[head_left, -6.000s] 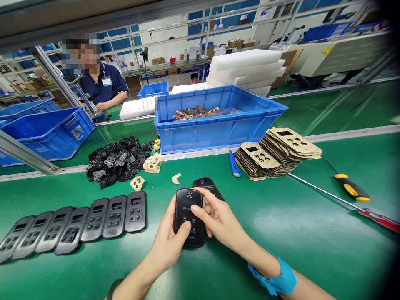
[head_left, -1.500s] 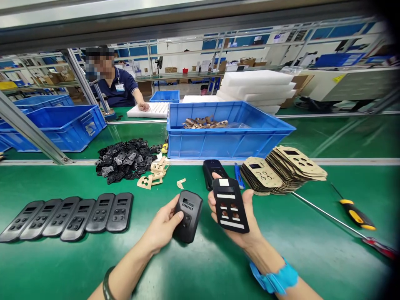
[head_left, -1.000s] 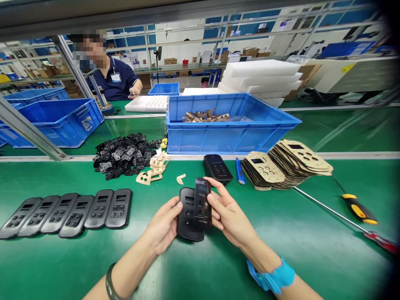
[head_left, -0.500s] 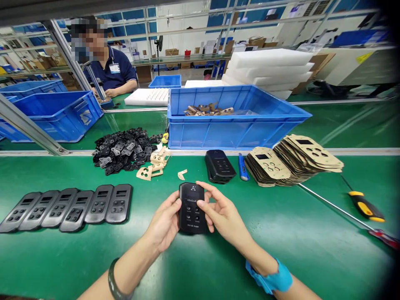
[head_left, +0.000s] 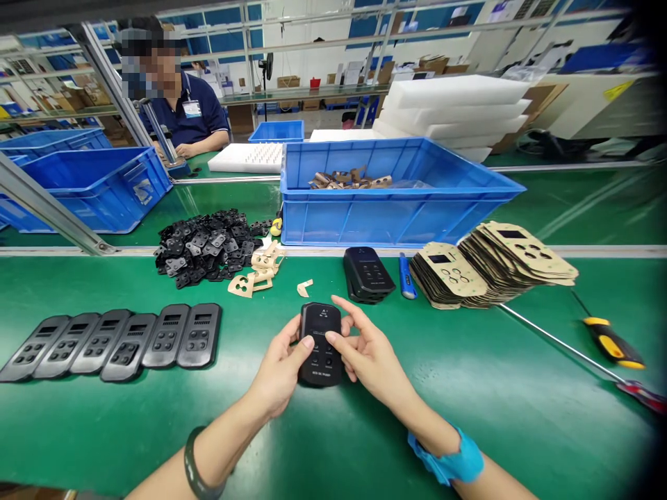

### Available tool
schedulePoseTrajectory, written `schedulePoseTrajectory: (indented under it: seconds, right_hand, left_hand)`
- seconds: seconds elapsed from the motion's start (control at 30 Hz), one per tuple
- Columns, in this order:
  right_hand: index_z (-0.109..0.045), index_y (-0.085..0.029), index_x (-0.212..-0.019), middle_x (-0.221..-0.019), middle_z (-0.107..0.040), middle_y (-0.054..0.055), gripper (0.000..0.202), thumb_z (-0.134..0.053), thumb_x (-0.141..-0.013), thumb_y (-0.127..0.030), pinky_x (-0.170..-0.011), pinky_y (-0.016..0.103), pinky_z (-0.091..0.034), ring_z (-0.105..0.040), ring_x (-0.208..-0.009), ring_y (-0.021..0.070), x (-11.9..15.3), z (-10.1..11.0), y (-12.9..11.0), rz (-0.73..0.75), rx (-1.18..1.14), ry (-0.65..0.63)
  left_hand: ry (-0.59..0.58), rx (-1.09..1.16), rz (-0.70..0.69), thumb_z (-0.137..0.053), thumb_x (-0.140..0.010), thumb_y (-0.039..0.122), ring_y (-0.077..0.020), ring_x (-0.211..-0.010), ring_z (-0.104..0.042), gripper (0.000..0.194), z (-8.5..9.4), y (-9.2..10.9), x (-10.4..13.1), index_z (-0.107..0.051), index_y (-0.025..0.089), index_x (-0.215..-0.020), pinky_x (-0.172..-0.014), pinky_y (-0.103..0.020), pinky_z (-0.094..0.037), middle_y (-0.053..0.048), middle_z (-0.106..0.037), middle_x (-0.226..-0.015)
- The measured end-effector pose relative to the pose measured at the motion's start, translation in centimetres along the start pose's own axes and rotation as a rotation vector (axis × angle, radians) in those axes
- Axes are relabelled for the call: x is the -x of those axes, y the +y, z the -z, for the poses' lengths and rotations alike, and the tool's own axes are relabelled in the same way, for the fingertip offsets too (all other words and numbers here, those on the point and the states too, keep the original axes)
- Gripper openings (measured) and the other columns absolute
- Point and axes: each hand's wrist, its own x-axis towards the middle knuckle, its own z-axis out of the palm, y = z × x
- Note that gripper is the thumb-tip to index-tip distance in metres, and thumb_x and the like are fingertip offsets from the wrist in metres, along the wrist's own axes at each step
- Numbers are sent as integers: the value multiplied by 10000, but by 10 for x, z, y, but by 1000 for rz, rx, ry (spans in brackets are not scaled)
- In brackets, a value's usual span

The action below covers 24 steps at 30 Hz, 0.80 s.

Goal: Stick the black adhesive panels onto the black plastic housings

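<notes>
A black panel (head_left: 322, 364) with small buttons is held upright between both hands, just above the green bench. My left hand (head_left: 281, 364) grips its left edge, thumb on the face near the buttons. At the right edge my right hand (head_left: 367, 351) holds it, thumb on the face and index finger raised past the upper corner. Behind the hands lies a small stack of similar black panels (head_left: 369, 272). To the left, several black housings (head_left: 201, 337) lie in a row. A pile of small black button pads (head_left: 208, 243) sits farther back.
A large blue bin (head_left: 385, 215) with brown scraps stands behind. Right of the stack are a blue cutter (head_left: 407, 278), tan adhesive sheets (head_left: 453, 274) and a screwdriver (head_left: 612, 342). A scrap of backing paper (head_left: 304, 288) lies near the hands. A person (head_left: 190, 114) sits across the bench.
My left thumb has slid inward and to the right across the panel's face. My right thumb has shifted slightly left. Both hands still hold the panel.
</notes>
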Motion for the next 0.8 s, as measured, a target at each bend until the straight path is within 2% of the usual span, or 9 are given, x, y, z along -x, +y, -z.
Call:
schedulePoseTrajectory:
  seconds: [0.13, 0.23, 0.27, 0.37, 0.43, 0.53, 0.63, 0.73, 0.8]
  right_hand:
    - [-397, -245, -1346, -620, -477, -67, 517, -538, -884, -430, -313, 173, -333, -398, -360, 62, 0, 2, 0, -2, 110, -74]
    - [-383, -234, -1327, -636, -540, -55, 498, -513, -895, -446, -317, 179, -359, -433, -356, 74, 1, 2, -1, -5, 93, -78]
    - [-386, -229, -1315, -660, -560, -46, 493, -513, -894, -451, -317, 181, -370, -446, -356, 74, 1, 2, -1, -3, 81, -70]
    - [-395, -218, -1288, -724, -597, -25, 483, -521, -887, -457, -314, 184, -393, -471, -358, 74, 2, -1, -2, -5, 47, -50]
    - [-397, -217, -1277, -773, -614, -10, 476, -530, -883, -449, -314, 184, -402, -482, -360, 70, 2, -2, -2, -5, 39, -44]
    - [-393, -214, -1271, -828, -623, 5, 478, -547, -875, -434, -327, 185, -411, -499, -369, 66, 1, -3, -3, 0, 47, -39]
    - [-378, -209, -1278, -822, -593, -4, 508, -555, -863, -443, -335, 192, -414, -492, -384, 67, -1, -3, -1, -4, 17, -26]
    - [-329, -205, -1344, -834, -563, -3, 569, -541, -871, -438, -384, 206, -433, -507, -459, 83, -1, -3, 2, 23, -9, -59]
    - [-245, -210, -1426, -835, -561, -1, 646, -531, -884, -412, -458, 221, -455, -535, -548, 105, 0, -4, 3, 62, 35, -97]
  left_hand:
    - [-27, -22, 6, -624, -846, 367, -236, -1086, -545, 544, 1, 0, 0, -487, 175, -1336, -907, -319, -411, -103, -616, -1201]
    - [-46, -60, 17, -636, -835, 370, -226, -1064, -558, 581, 0, 2, 2, -450, 208, -1361, -882, -310, -432, -89, -605, -1216]
    - [-84, -72, 27, -673, -807, 352, -221, -1036, -574, 649, -1, 3, 3, -408, 229, -1387, -867, -312, -444, -84, -611, -1199]
    - [-217, -99, 34, -806, -661, 218, -199, -875, -631, 1011, -5, 3, 5, -191, 292, -1461, -788, -323, -486, -64, -654, -1060]
    - [-226, -91, 22, -828, -613, 161, -179, -785, -638, 1104, -8, 1, 6, -134, 289, -1461, -740, -319, -499, -59, -659, -1001]
    - [-187, -48, 25, -820, -625, 176, -169, -761, -635, 1031, -9, -2, 5, -190, 258, -1436, -718, -307, -504, -73, -646, -1018]
    - [-128, -82, 17, -773, -703, 266, -177, -811, -634, 935, -5, -6, 3, -196, 281, -1438, -747, -322, -516, -79, -615, -1120]
    - [-18, -141, 1, -662, -803, 361, -228, -992, -606, 751, 0, -9, 2, -258, 285, -1431, -850, -365, -506, -80, -545, -1282]
    - [26, -129, 2, -642, -812, 360, -269, -1132, -543, 710, 2, -9, 0, -291, 271, -1423, -919, -388, -478, -73, -508, -1348]
